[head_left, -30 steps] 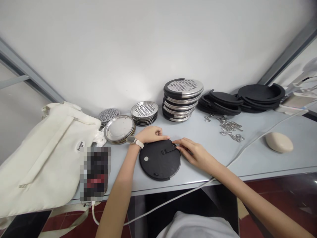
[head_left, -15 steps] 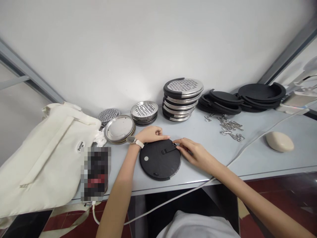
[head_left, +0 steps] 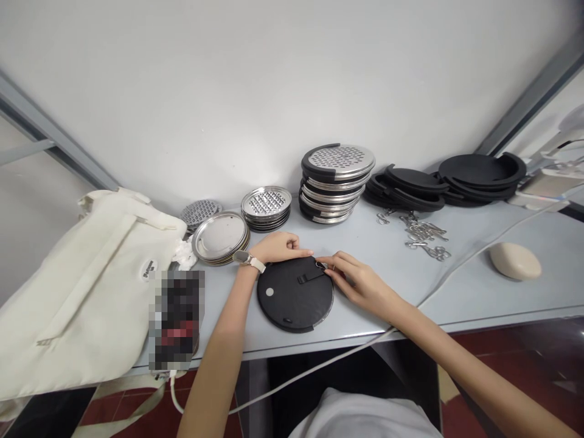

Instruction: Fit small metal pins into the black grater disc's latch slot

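A black disc (head_left: 292, 304) with a thin metal rim lies flat near the table's front edge, bearing a grey round spot and a short black strap (head_left: 311, 277). My left hand (head_left: 279, 246) rests over its far edge, fingers curled and thumb stretched along the rim. At the disc's right far edge, my right hand (head_left: 358, 280) pinches a small metal clip (head_left: 320, 266) by the strap's end. Part of the clip is hidden by my fingertips. Several similar silver clips (head_left: 424, 234) lie loose to the right.
Behind my hands stand metal grater plates (head_left: 266, 202), plain metal discs (head_left: 219, 237) and a tall stack of black-edged graters (head_left: 340, 163). Black round holders (head_left: 479, 173) lie back right. A white bag (head_left: 91, 292) and a blurred-out object flank my left arm; a cable (head_left: 456, 271) crosses near a beige mouse-shaped object (head_left: 515, 261).
The fingers of my right hand have shifted slightly left at the disc's edge, with the clip turning a little between them. My left hand and the disc stay put.
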The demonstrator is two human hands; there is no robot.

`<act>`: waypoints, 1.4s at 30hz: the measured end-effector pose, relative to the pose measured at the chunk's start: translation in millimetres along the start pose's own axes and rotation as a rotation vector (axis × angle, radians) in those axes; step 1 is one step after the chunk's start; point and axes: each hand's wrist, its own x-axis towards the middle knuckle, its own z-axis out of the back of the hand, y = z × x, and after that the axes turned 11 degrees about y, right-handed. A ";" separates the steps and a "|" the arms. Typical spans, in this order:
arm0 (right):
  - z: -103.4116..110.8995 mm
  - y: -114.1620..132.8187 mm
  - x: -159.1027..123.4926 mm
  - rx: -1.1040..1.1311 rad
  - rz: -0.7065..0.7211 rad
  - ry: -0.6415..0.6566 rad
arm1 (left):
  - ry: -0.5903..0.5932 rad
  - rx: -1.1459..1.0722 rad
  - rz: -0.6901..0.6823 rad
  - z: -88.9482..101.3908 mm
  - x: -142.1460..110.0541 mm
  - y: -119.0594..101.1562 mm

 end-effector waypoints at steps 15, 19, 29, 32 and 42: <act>4.5 1.9 -0.2 0.021 -0.037 0.034 | -0.002 0.009 0.001 -0.9 0.9 1.7; 5.5 2.3 -0.5 0.032 -0.038 0.033 | -0.001 0.013 0.001 -1.1 1.5 2.4; 4.7 2.2 -1.2 0.015 -0.055 0.035 | 0.003 0.010 0.000 -1.0 1.6 2.5; 4.5 1.7 -1.1 0.006 -0.045 0.028 | 0.002 0.005 -0.002 -1.0 1.6 1.8; 3.4 1.8 -0.3 -0.017 -0.061 0.043 | -0.001 -0.006 -0.007 -1.6 1.7 3.4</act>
